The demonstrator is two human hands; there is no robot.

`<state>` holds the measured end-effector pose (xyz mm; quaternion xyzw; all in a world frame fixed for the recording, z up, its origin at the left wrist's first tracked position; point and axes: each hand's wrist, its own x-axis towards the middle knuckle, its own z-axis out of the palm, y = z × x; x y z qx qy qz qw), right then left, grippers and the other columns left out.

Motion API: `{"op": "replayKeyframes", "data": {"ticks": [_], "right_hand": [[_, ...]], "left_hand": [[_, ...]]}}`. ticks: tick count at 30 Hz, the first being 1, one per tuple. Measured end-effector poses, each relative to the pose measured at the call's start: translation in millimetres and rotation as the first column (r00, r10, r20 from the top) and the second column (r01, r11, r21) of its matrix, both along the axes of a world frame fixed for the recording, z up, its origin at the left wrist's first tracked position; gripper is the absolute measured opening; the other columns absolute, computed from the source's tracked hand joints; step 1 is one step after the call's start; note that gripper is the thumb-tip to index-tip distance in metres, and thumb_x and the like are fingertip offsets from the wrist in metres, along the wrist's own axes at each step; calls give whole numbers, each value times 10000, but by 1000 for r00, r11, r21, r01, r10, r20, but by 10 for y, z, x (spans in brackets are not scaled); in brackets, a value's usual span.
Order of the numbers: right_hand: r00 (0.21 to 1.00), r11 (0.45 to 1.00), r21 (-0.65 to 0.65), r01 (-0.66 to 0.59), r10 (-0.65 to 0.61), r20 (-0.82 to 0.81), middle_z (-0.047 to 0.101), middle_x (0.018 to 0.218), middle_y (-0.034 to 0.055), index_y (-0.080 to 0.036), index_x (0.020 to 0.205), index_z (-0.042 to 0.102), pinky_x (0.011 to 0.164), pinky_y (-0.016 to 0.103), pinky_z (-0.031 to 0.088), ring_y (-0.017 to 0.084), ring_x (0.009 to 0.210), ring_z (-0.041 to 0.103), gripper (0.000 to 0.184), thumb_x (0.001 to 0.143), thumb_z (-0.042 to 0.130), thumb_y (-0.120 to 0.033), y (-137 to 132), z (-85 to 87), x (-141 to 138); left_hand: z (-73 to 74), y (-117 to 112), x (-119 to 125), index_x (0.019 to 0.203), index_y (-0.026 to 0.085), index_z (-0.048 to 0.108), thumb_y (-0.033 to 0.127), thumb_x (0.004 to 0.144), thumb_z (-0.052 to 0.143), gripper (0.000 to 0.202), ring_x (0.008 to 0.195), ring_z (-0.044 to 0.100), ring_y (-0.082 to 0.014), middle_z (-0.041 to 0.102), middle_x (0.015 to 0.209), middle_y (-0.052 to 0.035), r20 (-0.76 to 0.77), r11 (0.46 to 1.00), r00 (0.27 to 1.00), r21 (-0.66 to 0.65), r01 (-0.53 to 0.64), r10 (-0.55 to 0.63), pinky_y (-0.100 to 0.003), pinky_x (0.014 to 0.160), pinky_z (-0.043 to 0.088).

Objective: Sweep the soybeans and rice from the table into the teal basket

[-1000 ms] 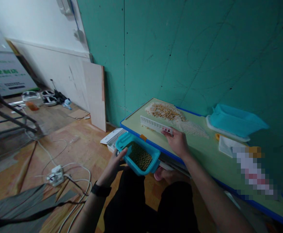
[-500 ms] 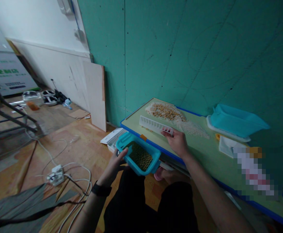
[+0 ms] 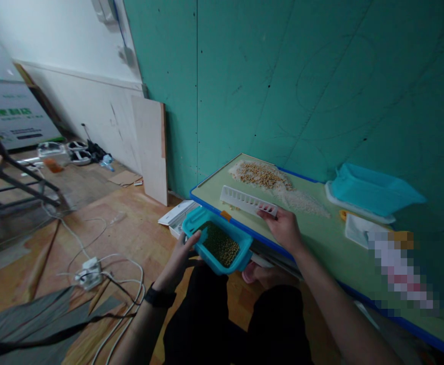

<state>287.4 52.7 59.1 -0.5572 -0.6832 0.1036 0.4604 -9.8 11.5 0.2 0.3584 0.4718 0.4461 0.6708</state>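
Observation:
My left hand (image 3: pixel 180 258) grips the near-left side of a teal plastic container (image 3: pixel 247 246), thumb over the rim. Dark green beans (image 3: pixel 213 238) and yellowish beans (image 3: pixel 229 251) lie inside it. The container is held just off the table's front edge, above my lap. My right hand (image 3: pixel 285 230) is closed on one end of a long white slotted plastic strip (image 3: pixel 241 199), held low over the tabletop. A few yellowish beans (image 3: pixel 231 207) lie by the strip. Behind it spreads a pile of tan beans (image 3: pixel 263 175) with white grains (image 3: pixel 301 202) trailing right.
The pale green table (image 3: pixel 321 243) has a blue edge and stands against a green wall (image 3: pixel 245 76). At its right are a teal basin (image 3: pixel 377 190), a white scoop-like piece (image 3: pixel 357 230) and a blurred-out item (image 3: pixel 400 274). Cables and a power strip (image 3: pixel 88 274) lie on the floor to the left.
My right hand has shifted the white strip slightly right and toward me. My left hand and the container have hardly moved.

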Motion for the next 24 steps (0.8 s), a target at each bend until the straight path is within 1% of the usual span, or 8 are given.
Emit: {"op": "replayKeyframes", "data": {"ticks": [4, 9, 13, 18, 20, 24], "right_hand": [[999, 999, 1, 32, -32, -2, 805, 891, 68, -227, 915, 766, 732, 320, 590, 267, 840, 768, 246, 880, 669, -450, -123, -9, 71], [999, 999, -8, 38, -38, -10, 805, 874, 59, -222, 948, 774, 683, 309, 591, 264, 812, 768, 279, 882, 671, -473, -307, 2, 120], [999, 1000, -4, 23, -23, 25, 800, 832, 41, -239, 951, 778, 647, 301, 586, 254, 750, 763, 261, 901, 659, -466, -463, 21, 58], [996, 999, 15, -48, 47, 79, 807, 903, 12, -292, 1018, 780, 714, 279, 592, 218, 759, 769, 224, 945, 623, -435, -636, 68, -69], [995, 999, 45, -25, 20, 97, 808, 906, 16, -296, 1020, 781, 711, 280, 589, 218, 754, 768, 231, 950, 615, -440, -629, 90, -56], [984, 984, 109, 139, -149, 96, 804, 877, 75, -233, 974, 779, 675, 311, 577, 265, 779, 770, 310, 931, 617, -495, -436, 109, 90]], "left_hand": [[8, -8, 32, 1427, 322, 480, 588, 848, 704, 675, 964, 746, -298, 652, 1377, -140, 5, 999, 999, -16, -35, 35, -438, 739, 633], [79, -73, 77, 1415, 309, 496, 579, 863, 693, 646, 940, 746, -278, 659, 1362, -139, -15, 998, 998, 14, -57, 57, -401, 725, 631], [116, -100, 100, 1435, 321, 486, 570, 863, 702, 660, 926, 745, -264, 664, 1356, -131, 1, 998, 998, 26, -58, 58, -381, 719, 627], [93, -75, 99, 1442, 316, 475, 586, 858, 696, 681, 925, 743, -272, 658, 1361, -140, -9, 998, 998, 1, -58, 58, -393, 711, 629], [69, -61, 97, 1443, 313, 467, 593, 861, 687, 683, 934, 741, -274, 652, 1372, -141, -5, 999, 999, 1, -46, 46, -391, 708, 629], [20, -46, 110, 1423, 316, 480, 613, 844, 698, 686, 909, 741, -262, 651, 1367, -136, -12, 999, 999, -7, -40, 40, -377, 696, 618]]}}
